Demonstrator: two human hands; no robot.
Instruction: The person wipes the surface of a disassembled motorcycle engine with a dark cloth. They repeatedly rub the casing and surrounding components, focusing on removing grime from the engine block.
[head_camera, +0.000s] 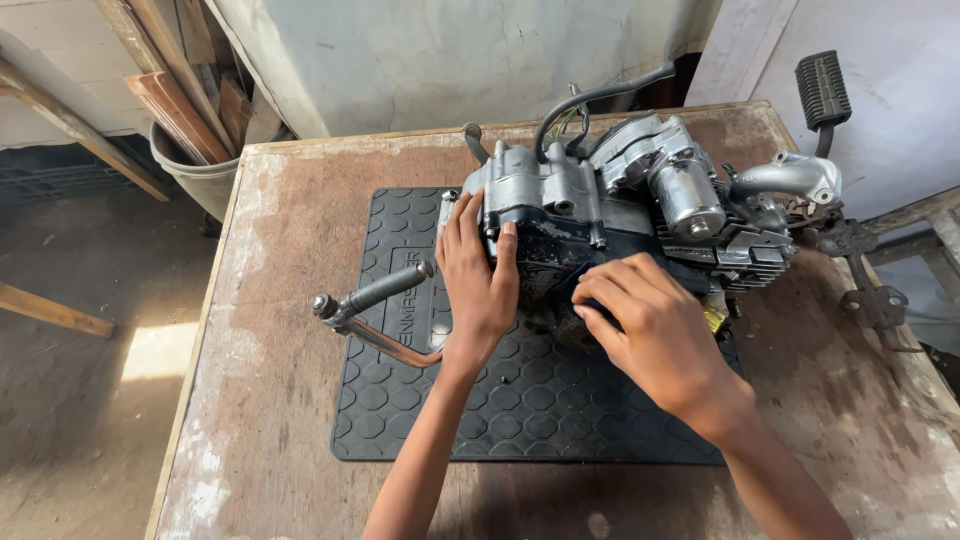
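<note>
A small grey motorcycle engine (640, 200) lies on a black rubber mat (520, 400) on a worn wooden table (280, 300). My left hand (478, 275) grips the engine's left end, thumb on the dark side cover, fingers spread over the casing. My right hand (650, 330) presses flat on the dark side cover in front, fingers curled; whether it holds something small is hidden. A chrome kick-start lever (375, 315) sticks out to the left just beside my left wrist. A black hose (590, 105) curves up from the engine's top.
A black footpeg pedal (822, 90) and a metal bracket (870, 290) stick out at the table's right side. A grey bucket (195, 170) with wooden planks (170, 100) stands behind the table's left corner. Bare earth floor lies to the left.
</note>
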